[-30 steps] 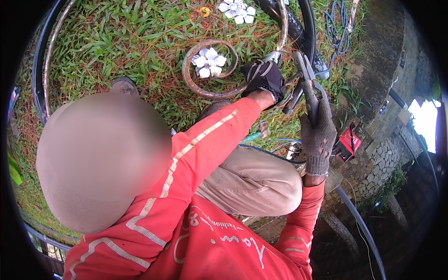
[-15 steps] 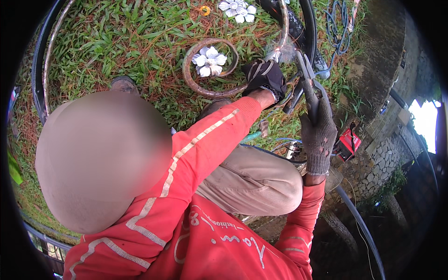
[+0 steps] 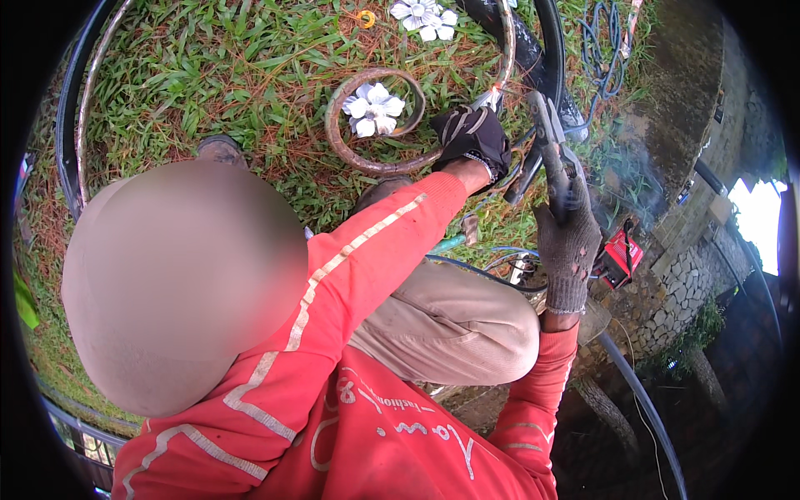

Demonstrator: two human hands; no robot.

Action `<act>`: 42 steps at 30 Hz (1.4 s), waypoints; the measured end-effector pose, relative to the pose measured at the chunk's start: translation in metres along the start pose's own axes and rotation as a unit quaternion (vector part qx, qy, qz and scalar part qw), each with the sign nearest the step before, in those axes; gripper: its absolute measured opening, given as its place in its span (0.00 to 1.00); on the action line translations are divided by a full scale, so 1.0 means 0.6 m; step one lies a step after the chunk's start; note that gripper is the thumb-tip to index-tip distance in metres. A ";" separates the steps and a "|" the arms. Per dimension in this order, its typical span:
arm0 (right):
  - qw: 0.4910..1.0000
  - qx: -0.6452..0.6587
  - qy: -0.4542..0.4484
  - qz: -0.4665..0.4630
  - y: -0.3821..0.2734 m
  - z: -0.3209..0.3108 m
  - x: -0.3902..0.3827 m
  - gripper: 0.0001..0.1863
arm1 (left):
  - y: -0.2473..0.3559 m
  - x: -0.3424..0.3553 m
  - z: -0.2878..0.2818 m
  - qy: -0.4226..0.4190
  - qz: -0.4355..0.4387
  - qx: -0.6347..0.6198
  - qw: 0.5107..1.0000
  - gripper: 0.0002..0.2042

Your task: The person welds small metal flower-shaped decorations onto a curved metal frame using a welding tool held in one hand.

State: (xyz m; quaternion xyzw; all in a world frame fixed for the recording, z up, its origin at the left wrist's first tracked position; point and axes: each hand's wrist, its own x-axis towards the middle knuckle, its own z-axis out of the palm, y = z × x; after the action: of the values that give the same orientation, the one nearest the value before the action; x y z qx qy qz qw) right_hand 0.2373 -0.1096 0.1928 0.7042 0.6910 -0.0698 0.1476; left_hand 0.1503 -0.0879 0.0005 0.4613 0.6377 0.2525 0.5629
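My left hand (image 3: 473, 137), in a black glove, is closed on a rusty metal scroll (image 3: 333, 133) lying on the grass. A pale pointed metal piece (image 3: 487, 99) sticks out just past this hand, with a glowing orange spot at the curved metal rod (image 3: 509, 50) beside it. My right hand (image 3: 568, 242), in a worn grey glove, is closed around a welding electrode holder (image 3: 559, 137). The holder's jaws point up near the glowing spot, apart from it. Inside the scroll's curl sits a white metal flower (image 3: 372, 109).
More white flowers (image 3: 425, 17) and a yellow ring (image 3: 366, 18) lie ahead. Black curved tubing (image 3: 552, 58) and a blue cable coil (image 3: 612, 75) are at the upper right. A red box (image 3: 621, 254) stands beside my right wrist. My knee (image 3: 500, 333) rises between my arms.
The bright sparks at the rod have faded to a small orange glow. Smoke has drifted right, past the electrode holder. Both hands are almost unmoved.
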 end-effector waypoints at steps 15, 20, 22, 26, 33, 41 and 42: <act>1.000 -0.024 -0.004 0.001 0.014 0.003 0.000 0.44 | -0.002 0.006 0.006 -0.014 -0.010 -0.012 1.000 0.11; 0.999 0.029 0.012 -0.021 -0.002 0.002 0.004 0.41 | -0.001 -0.006 0.005 -0.006 0.010 0.069 0.998 0.13; 1.000 0.021 0.012 -0.014 0.000 0.001 0.004 0.41 | -0.002 -0.007 0.002 -0.005 0.005 0.068 0.998 0.13; 1.000 0.003 0.008 -0.003 0.012 0.004 0.002 0.42 | -0.004 -0.003 0.004 0.000 -0.003 0.052 0.999 0.13; 1.000 0.003 0.004 -0.012 -0.001 0.003 0.009 0.42 | -0.002 0.001 0.010 -0.008 -0.018 0.048 0.999 0.14; 0.999 0.050 0.004 -0.013 -0.027 -0.005 0.007 0.40 | 0.008 0.006 0.019 -0.060 -0.018 0.053 0.997 0.11; 0.997 0.035 0.009 -0.063 -0.019 -0.006 0.011 0.41 | 0.006 0.006 0.003 -0.060 -0.026 0.053 0.996 0.11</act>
State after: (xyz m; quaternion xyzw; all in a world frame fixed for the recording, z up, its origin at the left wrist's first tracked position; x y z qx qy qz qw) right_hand 0.2257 -0.1025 0.1930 0.6648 0.7322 -0.0969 0.1119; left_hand 0.1532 -0.0837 0.0013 0.4881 0.6270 0.1750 0.5814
